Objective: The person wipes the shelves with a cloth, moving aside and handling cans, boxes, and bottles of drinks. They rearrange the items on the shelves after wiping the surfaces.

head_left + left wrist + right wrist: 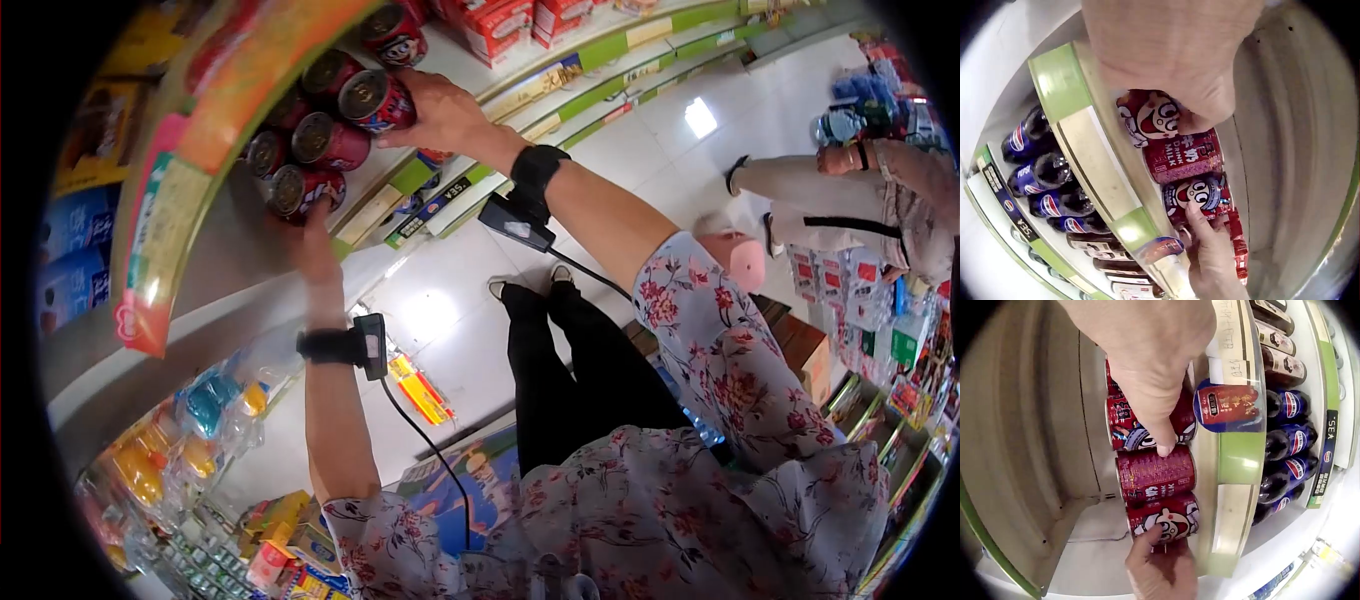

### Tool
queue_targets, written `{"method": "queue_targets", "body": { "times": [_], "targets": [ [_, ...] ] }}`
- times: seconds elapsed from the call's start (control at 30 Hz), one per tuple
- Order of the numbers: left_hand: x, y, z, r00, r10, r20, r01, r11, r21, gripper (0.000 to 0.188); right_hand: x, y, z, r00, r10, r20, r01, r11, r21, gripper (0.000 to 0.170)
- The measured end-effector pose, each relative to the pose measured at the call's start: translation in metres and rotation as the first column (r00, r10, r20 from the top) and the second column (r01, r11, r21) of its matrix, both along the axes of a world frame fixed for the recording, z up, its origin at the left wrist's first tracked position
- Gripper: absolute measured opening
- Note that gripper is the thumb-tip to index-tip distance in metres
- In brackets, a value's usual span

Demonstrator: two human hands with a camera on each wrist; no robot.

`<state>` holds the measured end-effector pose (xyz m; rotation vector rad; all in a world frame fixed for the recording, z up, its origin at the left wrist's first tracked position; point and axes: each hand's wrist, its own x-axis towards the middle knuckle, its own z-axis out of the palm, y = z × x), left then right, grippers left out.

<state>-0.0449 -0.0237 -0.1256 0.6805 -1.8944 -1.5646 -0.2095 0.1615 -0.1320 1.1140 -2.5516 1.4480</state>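
Red milk cans stand in a front row on a shelf, the outer two showing a cartoon face. My left hand [316, 250] grips the can at one end [1175, 519], thumb on its printed side. At the other end my right hand [450, 115] holds another can [1194, 192], thumb across its front. Between them stands a middle can [1185, 156] marked "DRINK MILK", side by side with both. More red cans [330, 72] are behind this row in the head view. The far fingers of both hands are partly hidden.
A green-edged price rail [1100, 156] runs along the shelf front, with a hanging round label [1229, 406]. Cola bottles [1288, 450] lie on the shelf below. Red boxes [490, 28] stand farther along. A curved shelf banner [200, 160] is close to my left hand. Another person [850, 195] is at right.
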Motion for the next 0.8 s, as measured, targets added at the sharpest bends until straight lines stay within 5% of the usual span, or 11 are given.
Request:
{"method": "queue_targets", "body": {
  "times": [0.13, 0.17, 0.27, 0.33, 0.47, 0.57, 0.67, 0.77, 0.8],
  "targets": [
    [-0.004, 0.001, 0.01, 0.993, -0.033, 0.113, 0.061, 0.967, -0.249, 0.065, -0.003, -0.003, -0.003, 0.999, -0.036, 0.032, 0.035, 0.999, 0.021, 0.081],
    [-0.006, 0.01, 0.014, 0.996, -0.037, 0.079, 0.047, 0.992, -0.12, 0.067, -0.003, -0.003, -0.003, 0.999, -0.034, 0.038, 0.033, 0.999, 0.026, 0.081],
    [-0.005, 0.003, 0.008, 0.991, 0.002, 0.135, 0.011, 0.995, -0.095, 0.065, -0.002, -0.001, 0.003, 0.999, -0.011, 0.051, 0.009, 0.999, 0.043, 0.081],
    [-0.001, -0.004, 0.005, 0.977, -0.027, 0.212, 0.075, 0.973, -0.219, 0.065, -0.003, 0.002, 0.004, 0.994, 0.034, 0.102, -0.039, 0.998, 0.049, 0.082],
    [-0.002, -0.003, 0.004, 0.99, 0.019, 0.143, -0.001, 0.992, -0.125, 0.069, -0.005, 0.002, 0.004, 0.989, 0.099, 0.107, -0.103, 0.994, 0.027, 0.085],
    [-0.001, 0.027, 0.032, 0.99, -0.072, 0.123, 0.103, 0.957, -0.271, 0.076, -0.006, 0.005, 0.006, 0.985, 0.114, 0.131, -0.121, 0.991, 0.05, 0.086],
    [-0.007, 0.028, 0.054, 0.997, 0.051, 0.061, 0.023, 0.548, -0.836, 0.075, -0.007, 0.004, 0.006, 0.983, 0.099, 0.157, -0.113, 0.991, 0.079, 0.086],
    [-0.031, 0.017, 0.074, 0.944, -0.007, 0.331, 0.323, 0.242, -0.915, 0.073, -0.004, 0.003, 0.003, 0.989, 0.081, 0.125, -0.085, 0.996, 0.035, 0.08],
    [-0.039, 0.012, 0.071, 0.931, -0.01, 0.365, 0.353, 0.278, -0.893, 0.07, -0.004, 0.004, 0.003, 0.992, 0.069, 0.102, -0.071, 0.997, 0.013, 0.078]
  ]
}}
